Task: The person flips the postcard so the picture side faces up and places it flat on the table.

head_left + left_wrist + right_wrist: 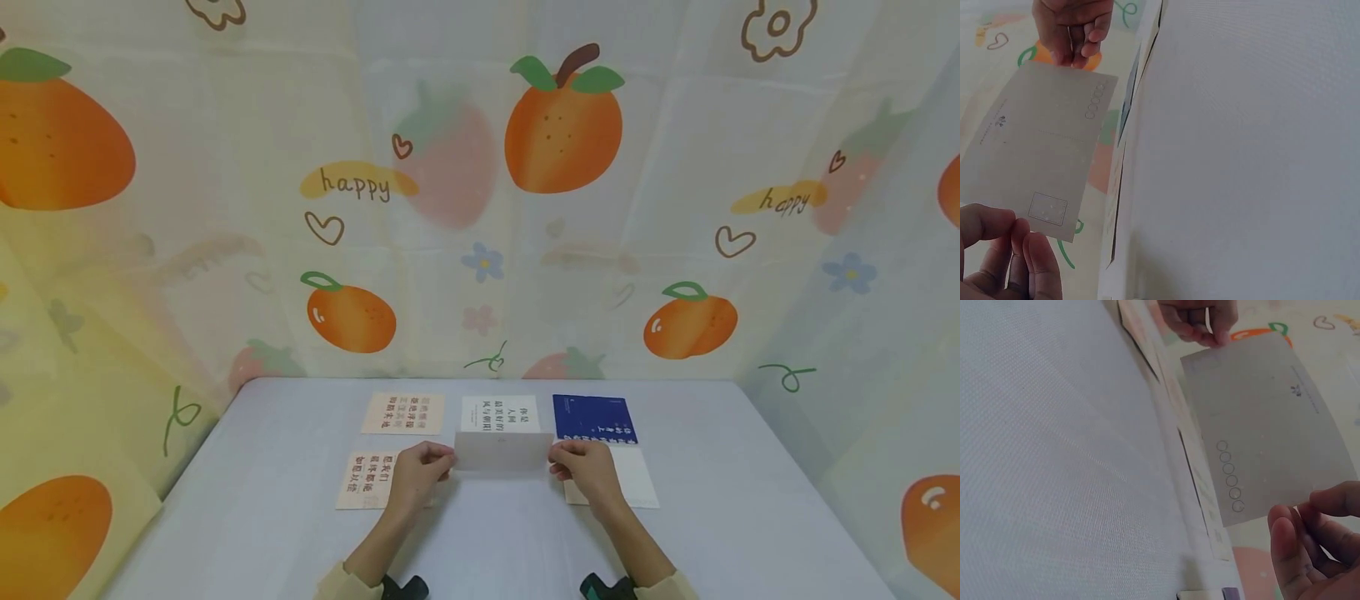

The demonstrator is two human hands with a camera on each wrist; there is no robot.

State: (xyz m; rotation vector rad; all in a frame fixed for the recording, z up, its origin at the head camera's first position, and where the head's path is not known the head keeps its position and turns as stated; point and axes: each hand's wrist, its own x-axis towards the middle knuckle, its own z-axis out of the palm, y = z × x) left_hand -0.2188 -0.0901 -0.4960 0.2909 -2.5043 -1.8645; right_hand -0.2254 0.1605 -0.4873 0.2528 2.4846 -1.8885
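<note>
Both hands hold one postcard [501,454] between them over the table, tilted up on edge. My left hand [420,477] pinches its left end with thumb and fingers. At the opposite end my right hand [591,473] pinches it the same way. The wrist views show the pale back of this postcard [1038,137], printed with a row of small circles, a stamp box and a small emblem. Just beyond it lies a white card [500,412] with dark lettering, its near part hidden by the held postcard.
Left of centre lie two cream cards with brown lettering, a far one [402,414] and a near one [365,481] partly behind the left hand. On the right are a dark blue card [595,418] and a plain off-white card [636,477]. A fruit-patterned cloth [450,317] hangs behind the white table [495,550].
</note>
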